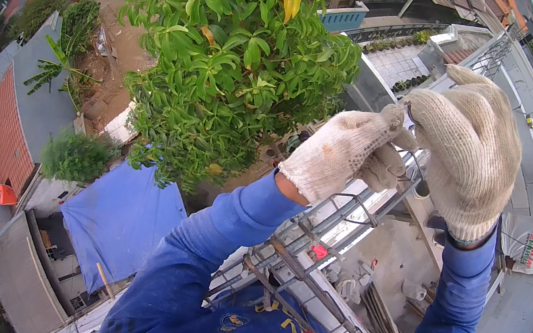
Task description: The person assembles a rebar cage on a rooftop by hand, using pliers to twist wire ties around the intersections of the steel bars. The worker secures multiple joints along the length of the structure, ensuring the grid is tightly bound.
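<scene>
Both my hands wear off-white knitted gloves and meet in front of me, above a cage of steel reinforcing bars (351, 213). My left hand (349, 149) is closed, its fingertips pinched together beside the right one's. My right hand (474, 152) is closed too, with thumb and forefinger pressed together. A short bit of thin dark wire (410, 112) shows between the fingertips of both hands; most of it is hidden by the gloves. The bar cage runs from under my hands back toward my body, with square stirrups around its long bars.
A leafy tree (227, 67) rises close at left. Below it spreads a blue tarpaulin (123, 212). Far below the cage, planks (382, 319) and bags lie on a concrete floor. At right is another person in a white shirt (525, 242). Roofs and walls surround the place.
</scene>
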Available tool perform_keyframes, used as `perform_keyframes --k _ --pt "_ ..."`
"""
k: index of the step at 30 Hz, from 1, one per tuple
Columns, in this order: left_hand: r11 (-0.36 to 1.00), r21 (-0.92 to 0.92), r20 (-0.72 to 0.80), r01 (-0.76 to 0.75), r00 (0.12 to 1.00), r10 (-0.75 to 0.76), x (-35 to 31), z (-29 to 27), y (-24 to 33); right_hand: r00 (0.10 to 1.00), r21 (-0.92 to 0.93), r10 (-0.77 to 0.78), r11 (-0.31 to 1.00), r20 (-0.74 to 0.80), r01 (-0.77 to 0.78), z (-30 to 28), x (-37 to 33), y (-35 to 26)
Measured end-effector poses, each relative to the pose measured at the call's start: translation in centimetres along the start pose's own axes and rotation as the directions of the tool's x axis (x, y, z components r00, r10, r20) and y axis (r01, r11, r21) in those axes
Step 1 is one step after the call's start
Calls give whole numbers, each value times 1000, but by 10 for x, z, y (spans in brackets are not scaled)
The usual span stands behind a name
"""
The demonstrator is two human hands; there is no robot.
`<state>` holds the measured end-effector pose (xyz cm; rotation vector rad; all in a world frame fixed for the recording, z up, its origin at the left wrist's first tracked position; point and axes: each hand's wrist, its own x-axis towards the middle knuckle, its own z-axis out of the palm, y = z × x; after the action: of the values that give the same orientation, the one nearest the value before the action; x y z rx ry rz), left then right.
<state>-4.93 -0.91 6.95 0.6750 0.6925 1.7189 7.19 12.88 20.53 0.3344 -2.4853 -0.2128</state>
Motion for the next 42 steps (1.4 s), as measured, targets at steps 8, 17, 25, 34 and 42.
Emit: perform_keyframes --k 8,17,25,34,42 --pt "505 836 -30 -215 900 434 -23 11 9 846 -151 -3 984 534 99 4 -10 3" --pt "508 858 -19 -72 985 171 -36 7 10 888 -41 161 986 430 -159 -3 -31 -17" --pt "-198 976 125 -96 982 143 -44 1 -11 861 22 110 990 496 -139 -9 -56 -35" --pt "857 509 -235 79 971 50 -87 -27 -25 789 168 264 893 555 -417 -48 -62 -35" --pt "840 343 -404 420 873 -272 -137 -30 -57 647 257 156 829 746 -497 -27 -64 -53"
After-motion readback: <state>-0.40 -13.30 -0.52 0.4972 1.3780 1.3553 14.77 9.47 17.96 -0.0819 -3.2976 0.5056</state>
